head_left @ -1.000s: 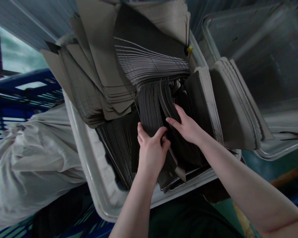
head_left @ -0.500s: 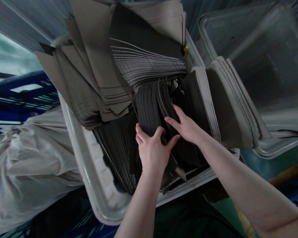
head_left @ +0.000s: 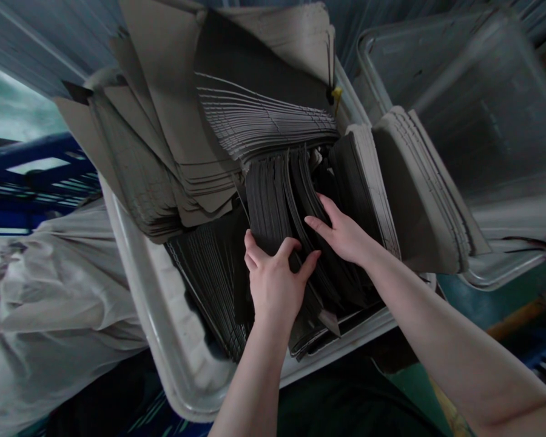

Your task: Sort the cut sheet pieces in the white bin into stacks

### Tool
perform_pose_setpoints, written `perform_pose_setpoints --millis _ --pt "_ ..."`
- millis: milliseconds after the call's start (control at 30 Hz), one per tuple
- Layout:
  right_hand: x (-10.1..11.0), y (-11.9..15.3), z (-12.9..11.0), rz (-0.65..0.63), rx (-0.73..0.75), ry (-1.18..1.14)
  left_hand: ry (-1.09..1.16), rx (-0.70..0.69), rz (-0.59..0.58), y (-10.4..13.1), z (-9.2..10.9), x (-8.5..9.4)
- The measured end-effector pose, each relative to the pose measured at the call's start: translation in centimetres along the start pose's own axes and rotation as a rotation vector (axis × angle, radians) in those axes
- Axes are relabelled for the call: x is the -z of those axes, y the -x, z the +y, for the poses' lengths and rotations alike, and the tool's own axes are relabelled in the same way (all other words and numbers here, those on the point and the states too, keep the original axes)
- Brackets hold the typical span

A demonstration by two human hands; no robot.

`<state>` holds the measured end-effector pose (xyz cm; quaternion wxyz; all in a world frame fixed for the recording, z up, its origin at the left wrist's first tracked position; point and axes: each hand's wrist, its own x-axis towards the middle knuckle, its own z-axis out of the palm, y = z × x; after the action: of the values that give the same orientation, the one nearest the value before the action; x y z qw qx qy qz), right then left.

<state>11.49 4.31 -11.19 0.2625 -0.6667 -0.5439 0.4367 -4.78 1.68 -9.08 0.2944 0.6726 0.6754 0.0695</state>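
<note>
Both hands are down among dark, thin, flat pieces standing on edge in a white plastic tub (head_left: 141, 297). My left hand (head_left: 275, 276) is curled over a thick stack of dark sheets (head_left: 267, 197), fingers on its far side and the thumb bent toward the right. Close by on the right, my right hand (head_left: 341, 233) grips a thinner bundle of dark sheets (head_left: 306, 188), thumb on the near side and fingers partly hidden behind it. A fanned stack of dark sheets (head_left: 209, 279) leans left of my left hand. What the pieces are made of, I cannot tell.
Grey-beige stacked sheets (head_left: 164, 121) fill the tub's far left. A wide fanned dark stack (head_left: 264, 79) lies behind the hands. More beige sheets (head_left: 418, 194) lean at the right, beside a translucent bin (head_left: 495, 121). A pale cloth sack (head_left: 64, 285) and blue crate (head_left: 40, 176) stand left.
The view has shifted slightly. My left thumb has drawn back a little from the right-hand bundle; both hands otherwise stay at the same stacks.
</note>
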Motion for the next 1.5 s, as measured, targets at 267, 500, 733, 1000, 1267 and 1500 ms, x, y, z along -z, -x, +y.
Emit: perform_pose_setpoints --millis 267,500,733,1000,1267,1500 --pt "0.0 0.0 -0.1 0.003 -0.005 -0.014 0.013 0.013 0.012 0.1 0.4 0.1" --pt "-0.1 0.0 0.1 0.005 0.001 -0.014 0.019 0.052 0.000 0.0 1.3 0.6" --pt "-0.1 0.0 0.0 0.004 0.002 -0.015 0.022 0.070 -0.003 -0.1 1.4 0.7" --pt "-0.1 0.0 0.2 0.004 -0.005 -0.007 0.010 0.028 0.009 0.0 0.5 0.2" --pt "1.2 -0.8 0.5 -0.119 -0.065 0.102 -0.006 -0.066 0.047 0.1 0.0 -0.3" --pt "0.0 -0.5 1.2 -0.051 -0.112 -0.028 -0.121 -0.160 -0.009 -0.5 0.5 0.6"
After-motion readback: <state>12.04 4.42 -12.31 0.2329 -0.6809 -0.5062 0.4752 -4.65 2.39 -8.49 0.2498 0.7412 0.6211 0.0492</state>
